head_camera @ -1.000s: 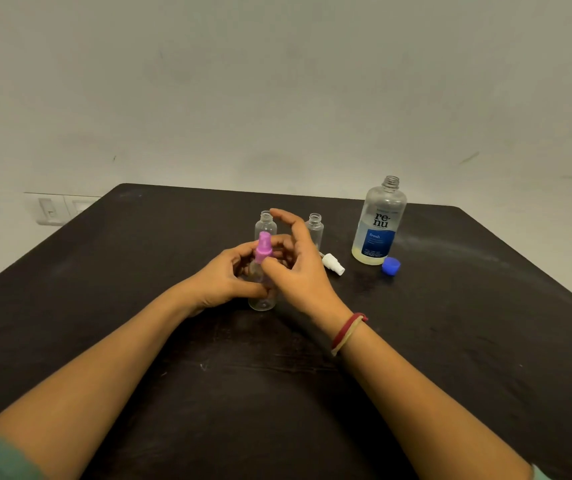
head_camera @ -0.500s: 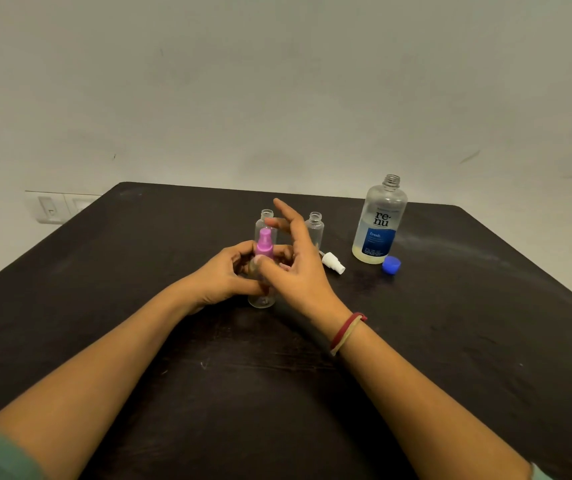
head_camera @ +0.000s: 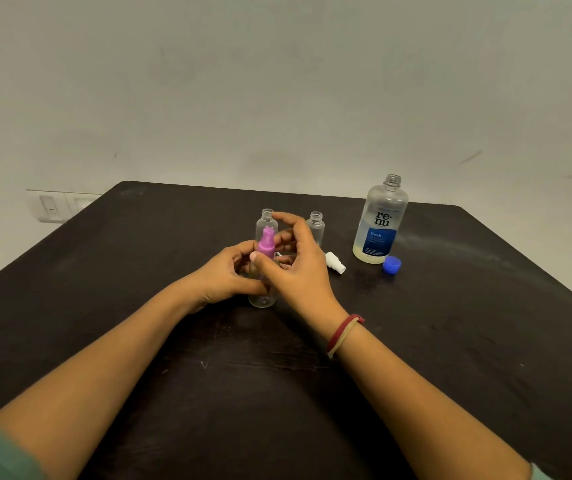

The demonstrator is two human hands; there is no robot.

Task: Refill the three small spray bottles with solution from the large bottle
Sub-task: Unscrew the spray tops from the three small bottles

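Left hand [head_camera: 222, 275] clamps the small bottle [head_camera: 262, 301] steady mid-frame so my right hand [head_camera: 298, 268], pinching its pink sprayer [head_camera: 266, 244], can twist.

Dark table [head_camera: 451, 341] on my head-camera feed, six things standing or lying on its far half.

Near the middle I see a small clear bottle [head_camera: 263, 301] standing with a pink spray head [head_camera: 266, 242] on it. The left open bottle [head_camera: 266, 221] stands just behind it, the right open bottle [head_camera: 316, 226] apart to the right. A white spray head [head_camera: 335, 262] lies on its side. The large bottle [head_camera: 380, 223] stands uncapped, pale liquid low inside, with a blue cap [head_camera: 392, 264] just beside its base.
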